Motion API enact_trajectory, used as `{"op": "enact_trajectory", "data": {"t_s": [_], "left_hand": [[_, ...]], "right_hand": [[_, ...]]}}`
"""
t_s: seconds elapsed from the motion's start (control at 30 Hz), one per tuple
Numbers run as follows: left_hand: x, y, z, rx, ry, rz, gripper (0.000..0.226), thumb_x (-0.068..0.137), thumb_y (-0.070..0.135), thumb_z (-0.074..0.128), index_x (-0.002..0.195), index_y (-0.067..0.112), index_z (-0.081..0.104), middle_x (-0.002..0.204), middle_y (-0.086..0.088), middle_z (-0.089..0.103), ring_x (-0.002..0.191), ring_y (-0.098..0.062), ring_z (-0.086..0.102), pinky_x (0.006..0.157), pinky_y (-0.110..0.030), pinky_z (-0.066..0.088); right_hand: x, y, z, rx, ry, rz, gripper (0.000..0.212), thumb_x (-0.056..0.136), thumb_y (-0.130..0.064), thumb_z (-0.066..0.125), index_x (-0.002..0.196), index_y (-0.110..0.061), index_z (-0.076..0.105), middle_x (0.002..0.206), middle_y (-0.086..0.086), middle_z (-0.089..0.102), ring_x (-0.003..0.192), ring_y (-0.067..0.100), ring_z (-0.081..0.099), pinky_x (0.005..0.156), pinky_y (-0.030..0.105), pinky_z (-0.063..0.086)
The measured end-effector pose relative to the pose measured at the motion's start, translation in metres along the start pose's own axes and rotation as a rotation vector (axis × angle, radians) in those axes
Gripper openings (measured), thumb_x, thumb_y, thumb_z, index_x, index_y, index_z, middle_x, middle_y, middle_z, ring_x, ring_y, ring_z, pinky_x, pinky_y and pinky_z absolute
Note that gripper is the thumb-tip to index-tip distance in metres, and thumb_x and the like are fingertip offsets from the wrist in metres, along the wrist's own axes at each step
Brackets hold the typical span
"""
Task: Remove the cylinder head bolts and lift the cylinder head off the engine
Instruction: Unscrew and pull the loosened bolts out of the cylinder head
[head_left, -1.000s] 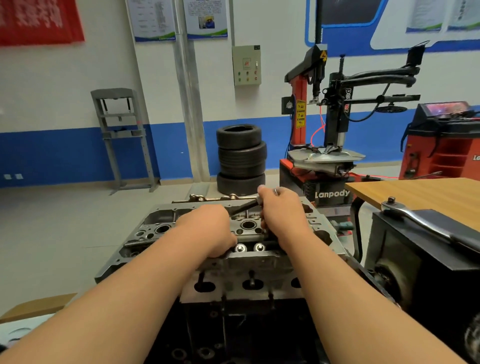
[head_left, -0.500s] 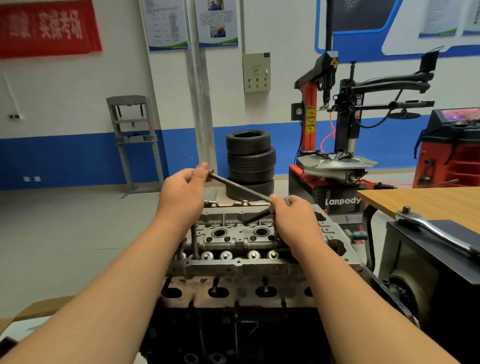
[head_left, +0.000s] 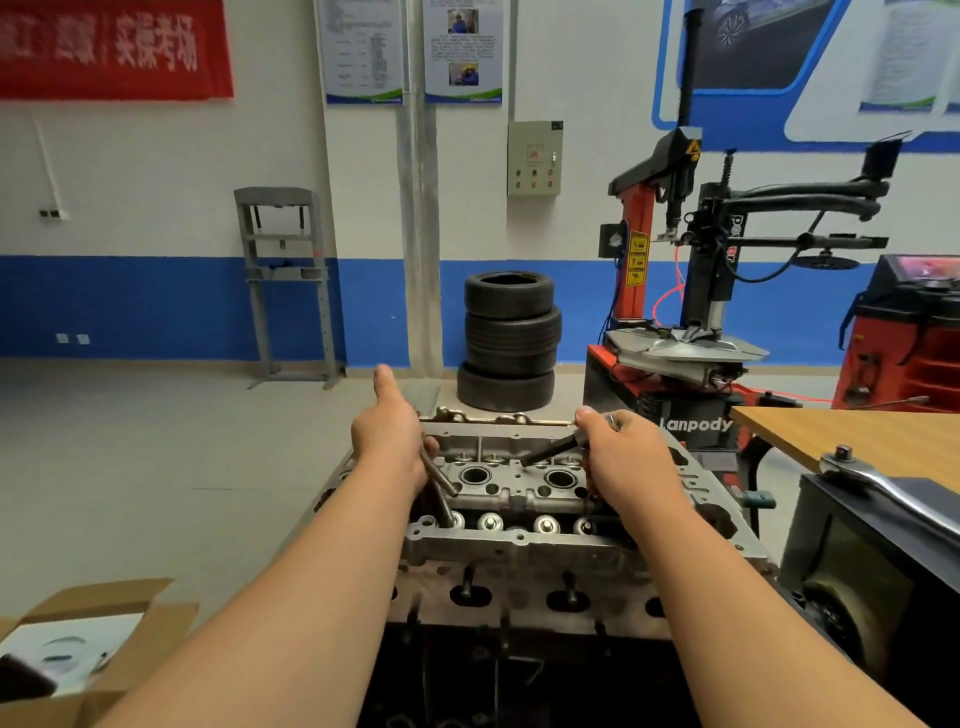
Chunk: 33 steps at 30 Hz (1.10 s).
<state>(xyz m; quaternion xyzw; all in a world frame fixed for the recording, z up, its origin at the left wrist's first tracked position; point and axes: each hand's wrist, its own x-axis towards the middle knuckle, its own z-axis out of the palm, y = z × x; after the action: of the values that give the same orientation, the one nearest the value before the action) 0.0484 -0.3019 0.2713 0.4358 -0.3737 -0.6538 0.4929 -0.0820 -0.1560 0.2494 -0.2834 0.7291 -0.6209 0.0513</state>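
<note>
Cylinder head (head_left: 519, 551): seated on the engine (head_left: 498, 675), hands over its top. Left hand (head_left: 387, 441), thumb raised, grips two bolts (head_left: 440, 486) slanting down to the head's near-left corner; right hand (head_left: 623, 457) grips a third bolt (head_left: 545, 453), shank pointing left towards the left hand. Whether the lower tip sits in a hole cannot be told; left fingers hidden.

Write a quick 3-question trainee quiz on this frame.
1. True or false: the left hand grips cylinder head bolts.
2. Is the cylinder head lifted off the engine block yet?
3. The ratchet lies: A) on the black box at right; B) on the cylinder head; C) on the floor.
Key: 1 true; 2 no, it sits on the block; 3 A.
</note>
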Motion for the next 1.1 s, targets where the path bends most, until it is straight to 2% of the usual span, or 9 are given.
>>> {"op": "enact_trajectory", "data": {"t_s": [0.1,0.17,0.27,0.37,0.47,0.6,0.67,0.9,1.1], "left_hand": [[0.001,0.001,0.008,0.130,-0.061,0.040,0.055,0.076,0.069,0.061,0.082,0.014,0.056,0.064,-0.002,0.049,0.047,-0.014,0.044,0.045,-0.026,0.039],[0.001,0.006,0.010,0.165,-0.147,0.119,0.037,0.077,0.049,0.074,0.092,0.019,0.058,0.071,-0.002,0.053,0.049,-0.014,0.045,0.045,-0.026,0.040],[0.002,0.023,0.014,0.245,-0.208,0.453,0.020,0.079,0.022,0.072,0.090,0.026,0.057,0.088,0.002,0.060,0.063,-0.014,0.053,0.053,-0.025,0.044],[-0.006,0.033,0.012,0.459,-0.257,0.885,0.022,0.082,0.017,0.067,0.085,0.033,0.052,0.087,0.009,0.056,0.072,-0.004,0.053,0.059,-0.012,0.039],[-0.004,0.021,0.007,0.565,-0.271,1.095,0.024,0.083,0.015,0.067,0.083,0.032,0.051,0.088,0.011,0.052,0.077,0.000,0.051,0.063,-0.004,0.039],[0.014,0.025,0.002,0.379,-0.118,0.877,0.019,0.081,0.018,0.068,0.085,0.030,0.054,0.087,0.010,0.055,0.075,-0.003,0.053,0.060,-0.011,0.037],[0.022,0.025,-0.004,0.373,-0.121,0.831,0.019,0.081,0.018,0.069,0.091,0.026,0.055,0.087,0.010,0.057,0.075,-0.004,0.055,0.060,-0.011,0.038],[0.015,0.010,-0.005,0.439,-0.257,0.875,0.027,0.082,0.012,0.068,0.084,0.033,0.053,0.084,0.014,0.059,0.074,0.005,0.057,0.056,0.001,0.038],[0.008,0.030,0.016,0.260,-0.189,0.928,0.028,0.082,0.011,0.067,0.084,0.035,0.052,0.084,0.016,0.057,0.075,0.011,0.056,0.059,-0.002,0.043]], "right_hand": [[0.000,0.000,-0.001,-0.013,0.007,0.000,0.037,0.089,-0.041,0.053,0.084,-0.006,0.061,0.063,0.005,0.056,0.058,0.018,0.050,0.056,0.033,0.042],[0.000,0.000,-0.001,-0.026,0.009,-0.006,0.034,0.089,-0.042,0.053,0.083,-0.009,0.061,0.065,0.006,0.059,0.060,0.020,0.053,0.058,0.034,0.044],[0.000,0.001,-0.001,-0.044,-0.004,-0.021,0.033,0.089,-0.044,0.053,0.082,-0.012,0.062,0.064,0.004,0.059,0.059,0.019,0.054,0.059,0.035,0.044],[-0.001,0.000,-0.002,-0.038,-0.023,-0.022,0.032,0.089,-0.044,0.054,0.080,-0.015,0.063,0.059,0.000,0.057,0.056,0.017,0.052,0.059,0.034,0.044],[-0.003,-0.001,-0.002,-0.019,-0.041,-0.020,0.030,0.090,-0.044,0.054,0.081,-0.016,0.064,0.058,-0.002,0.057,0.055,0.015,0.052,0.057,0.033,0.043],[-0.005,-0.003,-0.003,-0.017,-0.052,-0.017,0.029,0.090,-0.043,0.053,0.081,-0.017,0.064,0.058,-0.001,0.057,0.055,0.015,0.052,0.057,0.034,0.044],[-0.006,-0.004,-0.003,-0.009,-0.057,-0.010,0.029,0.090,-0.042,0.054,0.081,-0.016,0.064,0.059,0.000,0.057,0.055,0.016,0.051,0.056,0.034,0.043],[-0.007,-0.006,-0.003,-0.030,-0.069,-0.018,0.029,0.090,-0.043,0.053,0.080,-0.018,0.064,0.057,-0.003,0.056,0.052,0.013,0.050,0.053,0.032,0.042],[-0.006,-0.004,-0.003,-0.040,-0.082,-0.030,0.028,0.090,-0.042,0.054,0.080,-0.019,0.065,0.056,-0.003,0.056,0.053,0.013,0.050,0.055,0.032,0.040]]}}
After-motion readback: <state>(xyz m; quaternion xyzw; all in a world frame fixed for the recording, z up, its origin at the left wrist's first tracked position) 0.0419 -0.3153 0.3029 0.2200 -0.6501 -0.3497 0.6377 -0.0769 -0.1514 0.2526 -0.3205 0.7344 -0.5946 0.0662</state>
